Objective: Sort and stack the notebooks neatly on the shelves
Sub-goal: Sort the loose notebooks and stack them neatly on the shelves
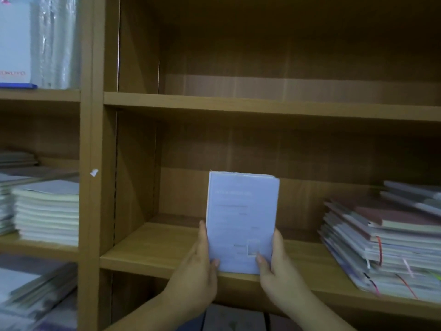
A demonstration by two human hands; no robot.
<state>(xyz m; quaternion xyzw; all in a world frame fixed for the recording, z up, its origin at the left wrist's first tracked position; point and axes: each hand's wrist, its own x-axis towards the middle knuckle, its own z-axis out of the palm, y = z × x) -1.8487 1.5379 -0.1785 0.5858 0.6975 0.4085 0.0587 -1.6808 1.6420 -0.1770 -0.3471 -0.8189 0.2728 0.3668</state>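
I hold the pale blue rectangular notebook point(242, 220) upright between my left hand point(198, 266) and right hand point(278, 266), fingers point(260, 259) clasping its lower edges, to set it squarely on the wooden shelf point(152, 249).

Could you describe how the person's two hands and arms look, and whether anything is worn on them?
Both are bare. The left hand and right hand wear no gloves, and I see no ring. The left forearm and right forearm show no sleeve, watch or bracelet as far as the frame reaches. Blur hides finer detail.
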